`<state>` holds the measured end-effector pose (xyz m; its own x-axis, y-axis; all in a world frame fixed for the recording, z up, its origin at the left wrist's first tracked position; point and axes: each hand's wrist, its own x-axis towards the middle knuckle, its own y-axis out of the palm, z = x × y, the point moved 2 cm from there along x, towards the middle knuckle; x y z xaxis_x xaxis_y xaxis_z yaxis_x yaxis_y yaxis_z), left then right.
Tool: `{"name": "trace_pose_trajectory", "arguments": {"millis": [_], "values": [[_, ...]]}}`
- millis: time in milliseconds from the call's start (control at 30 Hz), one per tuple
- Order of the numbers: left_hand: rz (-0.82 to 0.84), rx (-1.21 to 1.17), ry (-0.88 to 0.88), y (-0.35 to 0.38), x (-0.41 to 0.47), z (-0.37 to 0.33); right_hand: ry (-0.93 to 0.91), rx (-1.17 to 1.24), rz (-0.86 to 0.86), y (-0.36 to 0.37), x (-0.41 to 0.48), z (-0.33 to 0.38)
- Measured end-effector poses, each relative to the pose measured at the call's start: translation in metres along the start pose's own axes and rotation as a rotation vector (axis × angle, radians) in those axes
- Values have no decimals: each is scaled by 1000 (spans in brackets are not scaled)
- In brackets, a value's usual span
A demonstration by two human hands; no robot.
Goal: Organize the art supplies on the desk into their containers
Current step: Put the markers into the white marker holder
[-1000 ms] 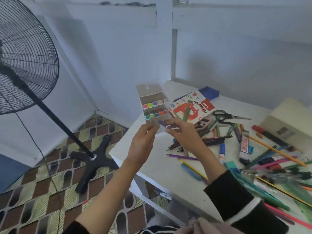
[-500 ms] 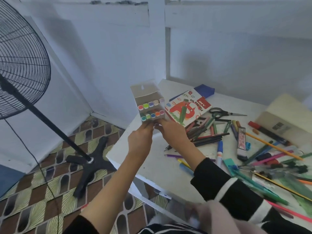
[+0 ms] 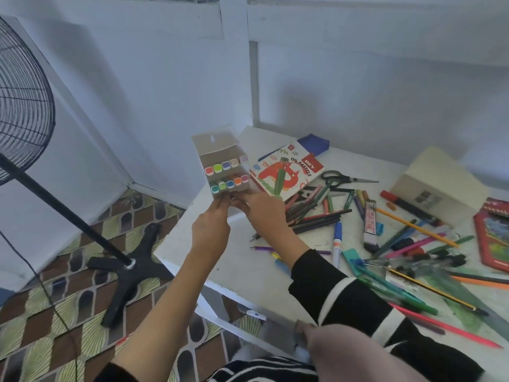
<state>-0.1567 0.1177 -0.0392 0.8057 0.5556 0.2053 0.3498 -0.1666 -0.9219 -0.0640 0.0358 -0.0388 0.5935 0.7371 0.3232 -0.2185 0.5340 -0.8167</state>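
Note:
A clear plastic marker box [image 3: 220,158] with its flap up stands at the desk's left corner, two rows of coloured marker caps showing. My left hand [image 3: 210,228] pinches the box's lower front edge. My right hand [image 3: 263,213] meets the same edge from the right, fingers curled at the box's bottom. A green marker [image 3: 280,180] sticks up behind my right hand; whether the hand holds it is unclear. Loose pencils [image 3: 316,213] and pens [image 3: 407,238] lie scattered across the white desk [image 3: 248,271].
An oil pastels box [image 3: 300,166], black scissors [image 3: 344,179], a blue pad [image 3: 314,143], a cream box [image 3: 438,183] and a red pencil case [image 3: 493,238] lie on the desk. A standing fan [image 3: 24,111] is on the patterned floor to the left.
Both hands have moved forward and up to the marker box's lower front edge. A purple marker held between them a second ago is out of sight now.

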Motion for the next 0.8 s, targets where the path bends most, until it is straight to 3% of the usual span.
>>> {"name": "trace_pose_trajectory", "arguments": {"millis": [100,233,333,433,567,700,800], "values": [[-56,-49,25,1,-3,1,-7,3,39,4,-3,-3],[-294,-77,262,8,-15,-2,-8,92,239,-5,-11,-10],[-395,-93,416,22,-29,-8,30,151,111,-27,-32,-27],[-330,-177,561,41,-38,-25,97,182,-47,-59,-64,-55],[-169,-316,732,68,-50,-75,318,175,-120,-105,-126,-110],[9,-357,656,84,-59,-121,396,2,6,-138,-179,-153],[151,-160,590,94,-69,-148,350,-140,183,-154,-205,-166]]}}
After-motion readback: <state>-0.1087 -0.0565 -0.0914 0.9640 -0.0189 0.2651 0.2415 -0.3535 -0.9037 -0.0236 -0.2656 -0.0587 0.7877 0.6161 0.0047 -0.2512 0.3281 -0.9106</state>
